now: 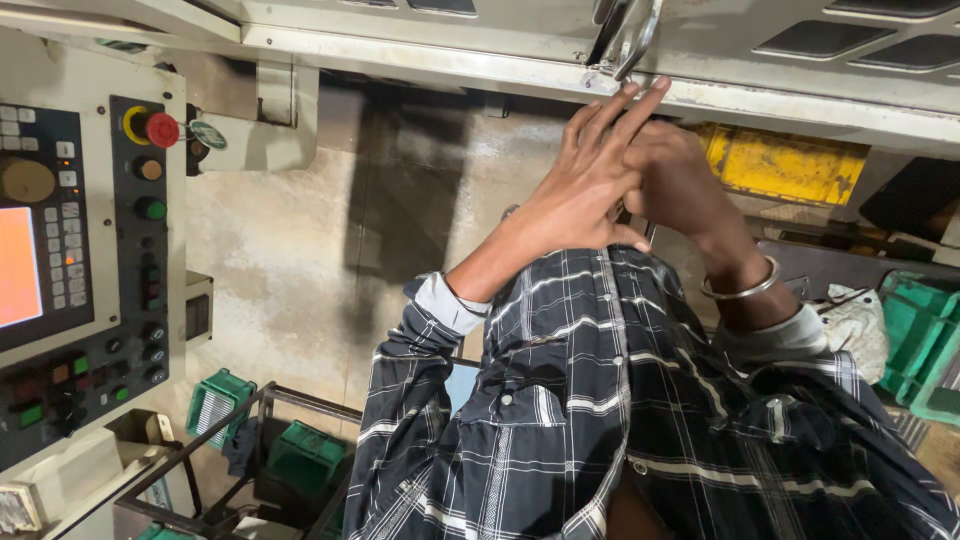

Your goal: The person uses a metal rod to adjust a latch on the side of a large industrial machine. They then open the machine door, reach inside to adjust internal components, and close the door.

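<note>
Hands: left [585,185] perhaps rubbing right [675,180], empty.

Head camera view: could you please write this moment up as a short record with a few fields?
Setting: workshop, concrete floor, seen from above
Left hand: left hand fingers spread, pressed against the other hand, holding nothing visible
Right hand: right hand curled, wrist wearing a metal bangle
Above hands: metal handle on machine door
Left side: control panel with red button
Right side: green crates, yellow part

Workshop floor beside machine
Stained concrete floor [290,250]; control panel [80,260] at nine o'clock, green crates [915,340] at three, yellow tray [790,160] at one.
</note>
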